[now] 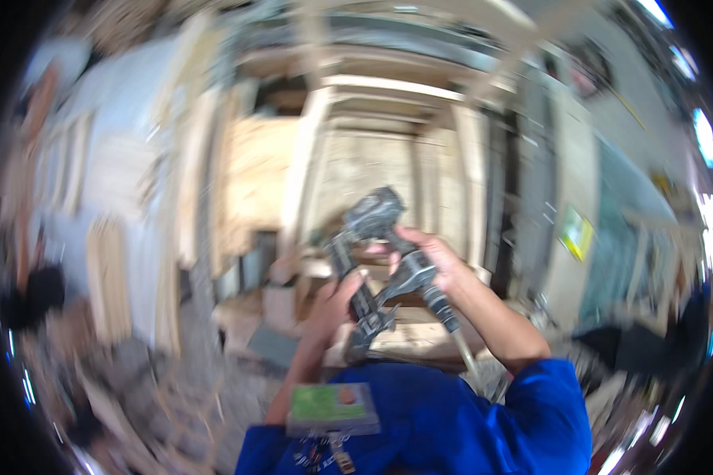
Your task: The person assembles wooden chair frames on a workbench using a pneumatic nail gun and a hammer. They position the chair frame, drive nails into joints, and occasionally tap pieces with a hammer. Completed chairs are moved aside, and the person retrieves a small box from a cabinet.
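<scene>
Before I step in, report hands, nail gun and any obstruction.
Left hand at magazine, right hand around handle. Pneumatic nail gun held in front of wooden frame. Air hose trails toward blue shirt; blur hides finer clutter.

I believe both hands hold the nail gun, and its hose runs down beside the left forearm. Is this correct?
The forearm is wrong: in the head view, the left hand and right hand hold the nail gun, but its hose runs down beside the right forearm.

there are two hands [339, 299] [437, 260], one nail gun [376, 212], one hose [464, 351] and one badge [331, 407].
</scene>
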Action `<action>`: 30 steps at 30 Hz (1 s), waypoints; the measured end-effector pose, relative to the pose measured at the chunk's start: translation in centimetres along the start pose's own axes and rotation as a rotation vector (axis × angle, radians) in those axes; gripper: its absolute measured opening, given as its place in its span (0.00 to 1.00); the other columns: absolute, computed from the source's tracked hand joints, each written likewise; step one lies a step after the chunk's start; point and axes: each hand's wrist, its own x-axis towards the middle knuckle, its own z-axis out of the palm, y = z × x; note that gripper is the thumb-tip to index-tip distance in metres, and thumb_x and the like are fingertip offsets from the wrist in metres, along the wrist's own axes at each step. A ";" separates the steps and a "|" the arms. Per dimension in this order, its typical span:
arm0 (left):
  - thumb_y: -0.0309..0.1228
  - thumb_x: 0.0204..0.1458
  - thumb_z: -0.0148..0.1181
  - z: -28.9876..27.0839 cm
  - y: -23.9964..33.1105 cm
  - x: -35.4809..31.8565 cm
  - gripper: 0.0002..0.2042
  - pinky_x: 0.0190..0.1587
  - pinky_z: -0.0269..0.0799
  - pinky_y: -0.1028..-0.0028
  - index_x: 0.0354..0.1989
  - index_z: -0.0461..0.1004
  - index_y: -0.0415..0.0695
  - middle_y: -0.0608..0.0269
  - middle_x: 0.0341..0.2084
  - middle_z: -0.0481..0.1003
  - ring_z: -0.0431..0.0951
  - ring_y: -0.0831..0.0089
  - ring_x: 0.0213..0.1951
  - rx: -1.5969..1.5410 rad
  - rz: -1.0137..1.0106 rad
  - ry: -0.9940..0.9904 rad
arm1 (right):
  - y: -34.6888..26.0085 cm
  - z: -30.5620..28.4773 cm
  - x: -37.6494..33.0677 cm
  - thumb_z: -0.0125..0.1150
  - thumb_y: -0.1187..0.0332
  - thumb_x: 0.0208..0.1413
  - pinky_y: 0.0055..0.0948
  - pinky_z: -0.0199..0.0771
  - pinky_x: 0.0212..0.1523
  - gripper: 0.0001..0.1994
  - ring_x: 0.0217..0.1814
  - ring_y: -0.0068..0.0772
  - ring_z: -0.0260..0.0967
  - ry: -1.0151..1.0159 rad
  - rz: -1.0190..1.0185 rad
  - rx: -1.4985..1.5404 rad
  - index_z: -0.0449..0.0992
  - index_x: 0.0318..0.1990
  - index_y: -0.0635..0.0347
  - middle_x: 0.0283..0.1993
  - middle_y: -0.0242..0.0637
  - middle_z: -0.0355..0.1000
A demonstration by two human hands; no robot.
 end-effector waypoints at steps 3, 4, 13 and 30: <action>0.36 0.64 0.59 -3.9 0.2 0.1 0.13 0.36 0.77 0.66 0.49 0.80 0.40 0.59 0.33 0.83 0.81 0.67 0.33 0.960 0.532 0.373 | 0.1 -0.7 -9.5 0.61 0.64 0.68 0.37 0.86 0.37 0.23 0.30 0.32 0.78 -0.011 -0.390 -0.363 0.65 0.64 0.66 0.40 0.43 0.79; 0.36 0.63 0.59 -6.8 1.1 0.9 0.14 0.44 0.77 0.67 0.50 0.79 0.40 0.53 0.38 0.83 0.82 0.61 0.38 1.028 0.965 0.437 | 0.6 -0.6 -13.4 0.57 0.64 0.70 0.31 0.85 0.35 0.29 0.29 0.28 0.77 0.043 -0.494 -0.539 0.57 0.72 0.67 0.38 0.40 0.77; 0.40 0.54 0.66 -10.9 7.4 6.2 0.32 0.66 0.62 0.51 0.63 0.67 0.31 0.33 0.58 0.70 0.67 0.39 0.62 1.514 0.802 0.673 | -2.0 -21.4 -32.5 0.63 0.73 0.55 0.42 0.68 0.64 0.34 0.64 0.62 0.67 1.290 -1.264 -1.796 0.62 0.70 0.70 0.61 0.59 0.67; 0.37 0.55 0.67 -2.7 7.3 7.1 0.25 0.59 0.68 0.52 0.56 0.71 0.32 0.38 0.48 0.75 0.73 0.42 0.55 1.571 1.038 0.728 | -1.7 -36.0 -33.1 0.60 0.69 0.63 0.47 0.77 0.51 0.35 0.56 0.56 0.73 1.610 -1.172 -1.565 0.53 0.75 0.67 0.56 0.56 0.70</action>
